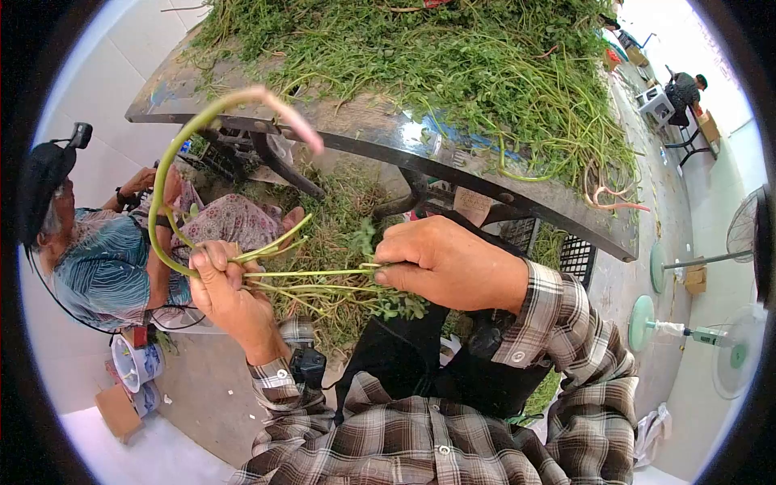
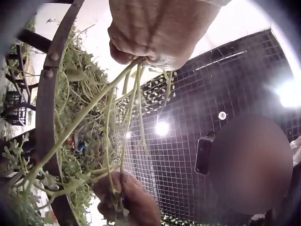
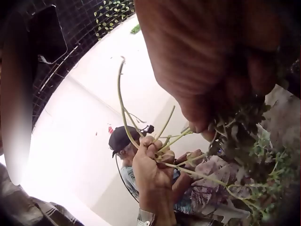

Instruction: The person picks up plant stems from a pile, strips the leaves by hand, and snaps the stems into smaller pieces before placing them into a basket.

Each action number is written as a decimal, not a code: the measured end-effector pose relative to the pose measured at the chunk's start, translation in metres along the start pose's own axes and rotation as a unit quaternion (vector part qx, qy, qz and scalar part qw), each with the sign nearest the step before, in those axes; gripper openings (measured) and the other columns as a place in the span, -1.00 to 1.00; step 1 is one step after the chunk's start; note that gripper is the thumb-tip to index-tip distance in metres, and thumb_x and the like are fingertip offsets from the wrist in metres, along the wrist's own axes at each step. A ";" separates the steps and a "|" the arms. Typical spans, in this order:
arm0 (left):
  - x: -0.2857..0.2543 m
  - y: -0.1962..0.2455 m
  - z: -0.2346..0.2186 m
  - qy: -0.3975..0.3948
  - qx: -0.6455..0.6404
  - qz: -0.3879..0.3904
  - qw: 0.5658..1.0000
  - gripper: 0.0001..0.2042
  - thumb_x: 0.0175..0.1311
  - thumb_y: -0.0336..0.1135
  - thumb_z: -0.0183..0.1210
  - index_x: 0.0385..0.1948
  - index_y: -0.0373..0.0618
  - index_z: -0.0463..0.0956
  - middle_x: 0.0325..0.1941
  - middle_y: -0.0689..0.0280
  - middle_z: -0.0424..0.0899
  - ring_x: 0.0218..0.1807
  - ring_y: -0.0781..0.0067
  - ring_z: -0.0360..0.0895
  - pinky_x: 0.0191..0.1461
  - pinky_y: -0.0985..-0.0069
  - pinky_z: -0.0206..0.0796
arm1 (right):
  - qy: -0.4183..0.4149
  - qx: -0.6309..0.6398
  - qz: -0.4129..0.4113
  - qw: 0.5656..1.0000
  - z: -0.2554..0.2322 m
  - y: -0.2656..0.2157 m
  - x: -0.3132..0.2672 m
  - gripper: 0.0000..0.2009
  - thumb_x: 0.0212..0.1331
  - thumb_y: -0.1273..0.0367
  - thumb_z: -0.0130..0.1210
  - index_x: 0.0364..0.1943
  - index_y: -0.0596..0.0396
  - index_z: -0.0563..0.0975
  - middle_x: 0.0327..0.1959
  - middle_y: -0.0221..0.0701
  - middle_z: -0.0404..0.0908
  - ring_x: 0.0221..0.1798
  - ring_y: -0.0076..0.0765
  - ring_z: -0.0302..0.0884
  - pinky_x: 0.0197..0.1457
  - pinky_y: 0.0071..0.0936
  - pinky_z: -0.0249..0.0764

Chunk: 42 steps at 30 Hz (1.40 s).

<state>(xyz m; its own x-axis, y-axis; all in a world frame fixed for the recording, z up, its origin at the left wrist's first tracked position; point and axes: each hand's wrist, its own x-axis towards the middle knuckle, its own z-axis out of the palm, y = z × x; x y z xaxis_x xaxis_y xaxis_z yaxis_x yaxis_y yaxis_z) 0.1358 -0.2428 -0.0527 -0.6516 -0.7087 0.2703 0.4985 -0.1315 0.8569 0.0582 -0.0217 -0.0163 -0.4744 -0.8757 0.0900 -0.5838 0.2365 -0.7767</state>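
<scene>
My left hand (image 1: 222,291) grips a small bunch of thin green stems (image 1: 315,275) at one end. One long stem (image 1: 174,153) curves up out of that fist to a pinkish tip. My right hand (image 1: 440,263) pinches the other, leafy end of the bunch. In the left wrist view the left hand (image 2: 155,33) is at the top, the stems (image 2: 127,117) hang down from it, and the right hand (image 2: 127,197) holds them below. The right wrist view has the right hand (image 3: 211,61) close up and the left hand (image 3: 153,172) clutching the stems (image 3: 122,103).
A dark table (image 1: 364,145) just beyond my hands carries a big pile of green plants (image 1: 453,65). A person in a cap (image 1: 97,259) sits at the left. Black crates (image 1: 578,259) stand under the table; standing fans (image 1: 727,242) at the right.
</scene>
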 end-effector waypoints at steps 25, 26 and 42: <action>-0.008 0.003 0.013 0.026 0.009 -0.020 0.999 -0.72 0.40 -0.19 -0.15 -0.53 -0.08 0.19 -0.61 0.48 0.11 -0.60 0.75 0.03 -0.60 0.74 -0.09 | 0.158 -0.167 0.035 0.972 0.004 -0.001 -0.001 -0.86 0.07 0.39 0.01 -0.50 0.16 0.38 -0.41 -0.19 0.34 -0.38 0.00 0.39 -0.37 -0.18 0.35; -0.009 0.004 0.014 0.002 -0.002 -0.018 1.000 -0.72 0.40 -0.18 -0.15 -0.53 -0.08 0.19 -0.61 0.48 0.11 -0.61 0.75 0.02 -0.62 0.74 -0.12 | 0.218 -0.159 0.036 0.962 0.004 0.001 0.001 -0.85 0.07 0.39 0.02 -0.52 0.18 0.37 -0.44 -0.18 0.33 -0.40 0.00 0.37 -0.37 -0.18 0.33; -0.029 0.006 0.022 0.003 -0.062 -0.007 0.998 -0.70 0.39 -0.15 -0.14 -0.55 -0.05 0.19 -0.65 0.50 0.09 -0.63 0.75 0.00 -0.64 0.74 -0.12 | 0.303 0.086 0.105 0.943 -0.013 0.013 0.010 -0.84 0.21 0.35 -0.04 -0.36 0.18 0.48 -0.46 -0.46 0.46 -0.40 -0.59 0.34 -0.27 -0.63 0.28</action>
<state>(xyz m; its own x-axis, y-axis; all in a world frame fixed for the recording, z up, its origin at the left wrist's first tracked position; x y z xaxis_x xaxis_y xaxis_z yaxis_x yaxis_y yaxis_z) 0.1455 -0.2080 -0.0454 -0.6565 -0.7097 0.2555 0.5556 -0.2260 0.8001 0.0371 -0.0216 -0.0172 -0.8872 -0.4042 0.2225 -0.3448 0.2603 -0.9019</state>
